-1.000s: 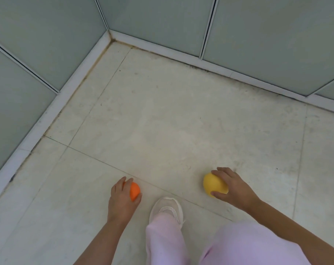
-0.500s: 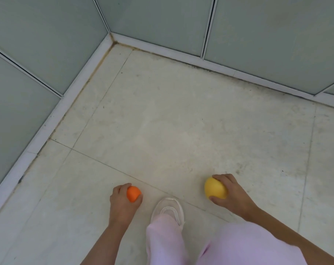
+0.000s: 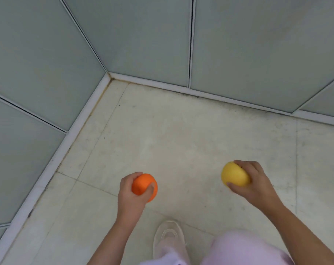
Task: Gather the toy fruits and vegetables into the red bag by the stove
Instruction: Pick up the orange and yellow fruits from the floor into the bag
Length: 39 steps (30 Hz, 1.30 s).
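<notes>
Here, left hand (image 3: pixel 130 192): fingers wrapped around a round orange toy fruit (image 3: pixel 144 186), lower centre.
Right hand (image 3: pixel 255 183): fingers gripping a smooth yellow toy fruit (image 3: pixel 235 176), lower right, above the pale tiled floor (image 3: pixel 181 142).

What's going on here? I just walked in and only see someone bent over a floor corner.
A person is picking up toy fruit from a tiled floor in a corner of grey wall panels. The left hand has its grip closed on an orange toy fruit, and the right hand holds a yellow one. A white shoe shows below. The red bag and stove are not in view.
</notes>
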### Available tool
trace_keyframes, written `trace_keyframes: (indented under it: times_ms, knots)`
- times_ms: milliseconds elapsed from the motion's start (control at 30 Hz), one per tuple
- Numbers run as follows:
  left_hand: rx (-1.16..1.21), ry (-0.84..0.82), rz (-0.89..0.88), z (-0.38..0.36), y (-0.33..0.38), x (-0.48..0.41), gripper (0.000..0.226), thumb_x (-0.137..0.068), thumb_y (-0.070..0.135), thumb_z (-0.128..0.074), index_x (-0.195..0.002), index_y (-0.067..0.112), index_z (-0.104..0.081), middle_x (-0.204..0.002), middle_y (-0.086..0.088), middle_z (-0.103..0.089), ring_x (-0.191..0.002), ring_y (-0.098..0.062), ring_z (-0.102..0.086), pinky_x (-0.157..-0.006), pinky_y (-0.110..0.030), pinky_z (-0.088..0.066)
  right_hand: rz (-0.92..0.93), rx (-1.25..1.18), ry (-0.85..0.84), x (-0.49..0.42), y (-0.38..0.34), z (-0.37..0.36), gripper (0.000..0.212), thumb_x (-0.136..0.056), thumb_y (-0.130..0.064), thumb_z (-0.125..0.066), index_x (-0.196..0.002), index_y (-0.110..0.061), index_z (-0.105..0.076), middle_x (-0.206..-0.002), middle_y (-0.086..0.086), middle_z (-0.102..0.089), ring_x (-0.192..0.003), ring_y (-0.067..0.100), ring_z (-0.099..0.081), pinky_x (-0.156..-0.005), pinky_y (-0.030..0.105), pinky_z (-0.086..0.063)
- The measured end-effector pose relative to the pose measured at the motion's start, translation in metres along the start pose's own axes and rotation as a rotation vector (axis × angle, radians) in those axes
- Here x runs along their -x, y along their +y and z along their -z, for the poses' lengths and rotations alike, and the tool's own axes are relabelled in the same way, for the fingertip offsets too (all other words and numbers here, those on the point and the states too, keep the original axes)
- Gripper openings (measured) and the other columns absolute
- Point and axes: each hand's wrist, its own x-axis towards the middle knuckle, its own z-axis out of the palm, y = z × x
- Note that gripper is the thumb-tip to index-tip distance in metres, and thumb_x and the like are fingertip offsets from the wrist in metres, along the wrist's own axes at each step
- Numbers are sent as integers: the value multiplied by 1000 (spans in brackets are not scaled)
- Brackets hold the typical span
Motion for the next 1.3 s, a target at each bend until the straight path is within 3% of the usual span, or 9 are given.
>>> trace_keyframes:
  times_ms: [167, 333, 500, 633, 767, 900, 1000, 1067, 1300]
  knots:
    - [44, -70, -147, 13, 110, -35, 41, -60, 27, -69, -98, 31, -55, -109, -2, -55, -92, 15, -48, -76, -1, -34, 13, -240, 112, -18, -91, 45, 60, -60, -6, -82, -109, -28, -54, -109, 0, -45, -84, -2, -46, -70, -4, -30]
    - [185, -107, -263, 40, 226, -28, 41, -60, 45, -65, -98, 36, -54, -108, 5, -55, -94, 4, -52, -77, -9, -41, -26, -428, 168, -17, -177, 120, 58, -59, -21, -79, -97, -47, -44, -110, -2, -45, -95, -18, -43, -67, -3, -33]
    - [256, -113, -165, 69, 308, 0, 43, -56, 50, -63, -95, 33, -56, -103, 5, -59, -87, -2, -56, -75, -18, -46, -8, -460, 169, -1, -256, 200, 54, -55, -31, -72, -98, -48, -44, -108, -7, -46, -95, -18, -43, -70, -2, -33]
    - [337, -91, -85, 106, 378, 24, 45, -53, 52, -63, -92, 31, -57, -95, 6, -60, -73, 4, -57, -63, -15, -47, 35, -521, 175, 24, -320, 269, 54, -55, -35, -74, -100, -51, -49, -112, -14, -49, -99, -9, -48, -72, 3, -39]
    - [422, -61, -60, 151, 454, 49, 48, -52, 53, -63, -93, 29, -58, -95, 2, -61, -73, 0, -58, -58, -13, -47, 100, -579, 205, 47, -390, 341, 56, -51, -47, -71, -104, -49, -52, -116, -14, -51, -102, -1, -51, -73, 9, -45]
    - [546, 14, -36, 197, 531, 78, 50, -51, 54, -64, -93, 28, -58, -95, 0, -61, -78, -19, -59, -61, -33, -50, 168, -600, 219, 71, -451, 408, 57, -52, -47, -71, -106, -47, -53, -117, -12, -51, -103, 0, -52, -74, 12, -46]
    - [656, 92, -33, 231, 578, 101, 49, -50, 53, -64, -91, 26, -58, -88, 2, -60, -73, -19, -58, -63, -38, -46, 211, -626, 236, 90, -493, 452, 58, -51, -48, -72, -106, -49, -54, -118, -11, -53, -103, 5, -55, -77, 24, -51]
    - [708, 108, -57, 251, 606, 118, 48, -50, 52, -63, -91, 27, -57, -86, 6, -60, -69, -14, -58, -61, -36, -45, 261, -657, 244, 105, -519, 480, 58, -51, -46, -73, -106, -48, -54, -117, -7, -55, -102, 13, -57, -77, 33, -53]
    - [753, 108, -285, 311, 684, 177, 42, -53, 46, -64, -93, 31, -58, -86, 9, -63, -68, -7, -59, -58, -33, -47, 452, -650, 237, 162, -593, 545, 56, -50, -43, -72, -101, -54, -54, -115, -7, -56, -101, 15, -58, -79, 39, -54]
